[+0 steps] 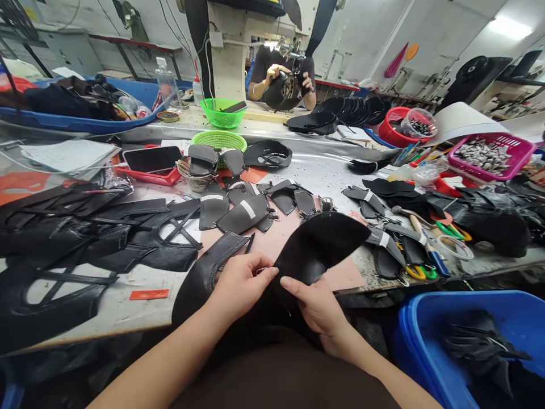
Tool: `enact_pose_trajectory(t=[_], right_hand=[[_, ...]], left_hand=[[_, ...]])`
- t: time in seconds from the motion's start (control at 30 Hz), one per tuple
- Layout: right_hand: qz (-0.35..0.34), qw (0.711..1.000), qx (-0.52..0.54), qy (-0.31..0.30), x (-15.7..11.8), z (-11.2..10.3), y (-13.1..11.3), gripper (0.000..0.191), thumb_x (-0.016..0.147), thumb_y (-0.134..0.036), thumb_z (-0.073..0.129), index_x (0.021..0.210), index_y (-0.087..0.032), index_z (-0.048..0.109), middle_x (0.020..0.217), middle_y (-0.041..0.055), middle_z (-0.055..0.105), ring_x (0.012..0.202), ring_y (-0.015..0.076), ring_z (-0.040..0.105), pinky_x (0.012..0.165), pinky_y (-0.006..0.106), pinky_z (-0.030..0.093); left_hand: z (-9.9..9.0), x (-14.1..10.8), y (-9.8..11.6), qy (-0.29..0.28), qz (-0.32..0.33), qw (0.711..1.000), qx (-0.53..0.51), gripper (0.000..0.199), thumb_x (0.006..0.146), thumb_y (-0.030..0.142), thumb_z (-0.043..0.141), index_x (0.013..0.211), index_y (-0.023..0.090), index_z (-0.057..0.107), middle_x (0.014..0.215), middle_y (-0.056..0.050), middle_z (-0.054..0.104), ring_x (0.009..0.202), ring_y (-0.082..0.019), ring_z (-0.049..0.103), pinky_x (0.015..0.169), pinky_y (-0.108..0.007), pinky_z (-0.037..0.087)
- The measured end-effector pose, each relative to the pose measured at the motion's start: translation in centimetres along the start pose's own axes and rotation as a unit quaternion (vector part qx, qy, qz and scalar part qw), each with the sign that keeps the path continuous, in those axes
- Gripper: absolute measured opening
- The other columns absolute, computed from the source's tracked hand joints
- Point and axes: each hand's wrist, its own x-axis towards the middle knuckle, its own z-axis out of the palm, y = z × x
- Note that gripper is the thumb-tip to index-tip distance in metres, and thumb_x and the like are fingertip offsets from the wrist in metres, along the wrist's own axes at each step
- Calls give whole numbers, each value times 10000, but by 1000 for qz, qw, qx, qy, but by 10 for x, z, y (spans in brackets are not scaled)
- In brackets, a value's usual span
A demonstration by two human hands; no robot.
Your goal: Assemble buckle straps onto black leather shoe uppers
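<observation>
A curved black leather-like piece (326, 241) is held at the near edge of the table, its broad flap standing up toward the right. My right hand (317, 307) grips its lower edge, thumb on top and fingers underneath. My left hand (247, 281) pinches the same piece close to my right thumb; the fingertips nearly meet. Left of my left hand, a stitched black part (193, 278) with a thin strap extends down toward my lap; whether it joins the held piece is hidden. Just beyond lie grey-black padded pieces (244, 213) with white strips and metal fittings.
Black strappy cut pieces (140, 233) cover the table's left side. A phone (152, 159) rests on a red tray. Scissors (419, 271) and a hammer (430, 244) lie right, above a blue bin (409, 324). Across the table, a person's hands (276, 74) hold a black piece at a machine.
</observation>
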Motion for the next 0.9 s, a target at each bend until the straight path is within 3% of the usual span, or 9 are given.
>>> enact_pose_trajectory(t=[0.13,0.2,0.4,0.57,0.7,0.9], right_hand=[[47,998,-39,-32,-2,-4,-7,377,588,-325,792,880,-165,615,762,13,671,614,162,605,484,234,485],[50,997,-38,-32,-1,-5,-4,392,599,-339,786,903,-166,609,709,-2,650,549,142,570,422,210,441],[12,999,-47,-10,2,-4,6,408,626,-330,777,955,-166,600,818,26,670,636,164,604,470,230,479],[69,997,-17,-19,4,-5,-1,421,564,-325,809,892,-146,615,755,17,666,582,145,597,443,207,464],[92,993,10,-73,4,-10,-6,440,533,-258,821,909,-149,620,755,4,662,606,126,603,491,192,483],[50,998,-17,-43,3,-9,-3,351,535,-236,818,812,-159,617,695,-18,658,596,126,603,515,212,500]], left_hand=[[3,1,0,38,39,998,18,193,750,327,530,649,176,595,640,-4,615,632,-167,538,602,-263,387],[5,1,-1,45,50,998,17,192,760,322,521,652,176,583,637,-2,604,629,-163,534,597,-261,383],[4,5,-3,24,26,999,12,183,771,332,510,673,184,558,651,0,583,649,-173,531,616,-277,393],[-2,8,-1,-53,44,997,16,85,764,290,550,789,209,542,809,-14,647,797,-207,603,708,-306,432],[-2,9,-1,-25,44,998,22,69,771,280,540,769,211,537,801,-10,641,796,-207,600,729,-321,433],[1,12,-6,-13,35,999,5,91,751,294,538,745,205,519,758,1,602,731,-188,571,677,-310,420]])
